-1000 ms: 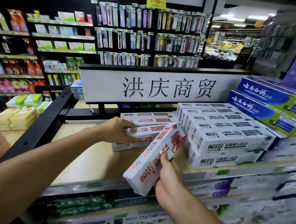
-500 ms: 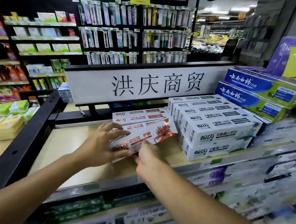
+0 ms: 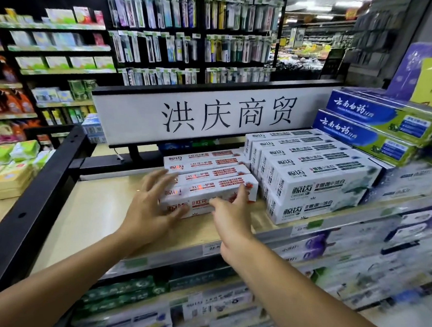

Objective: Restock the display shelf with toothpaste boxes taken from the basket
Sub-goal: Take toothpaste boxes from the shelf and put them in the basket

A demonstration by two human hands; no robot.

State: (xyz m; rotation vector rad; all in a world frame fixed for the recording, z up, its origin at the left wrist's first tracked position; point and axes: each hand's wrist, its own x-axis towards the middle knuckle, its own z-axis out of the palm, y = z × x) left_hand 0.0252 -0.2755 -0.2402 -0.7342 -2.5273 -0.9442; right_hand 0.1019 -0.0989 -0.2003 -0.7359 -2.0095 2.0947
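Glossy cardboard toothpaste boxes on a smooth matt wood-look display shelf.

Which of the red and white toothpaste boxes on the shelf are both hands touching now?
The front red-and-white toothpaste box, nearest the shelf edge: the left hand and the right hand rest on it; the boxes behind are untouched.

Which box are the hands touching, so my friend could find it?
Find the big white sign with black characters. Below it lie white boxes with red print. It is the front red-print box, nearest the shelf edge, with the left hand and right hand on it.
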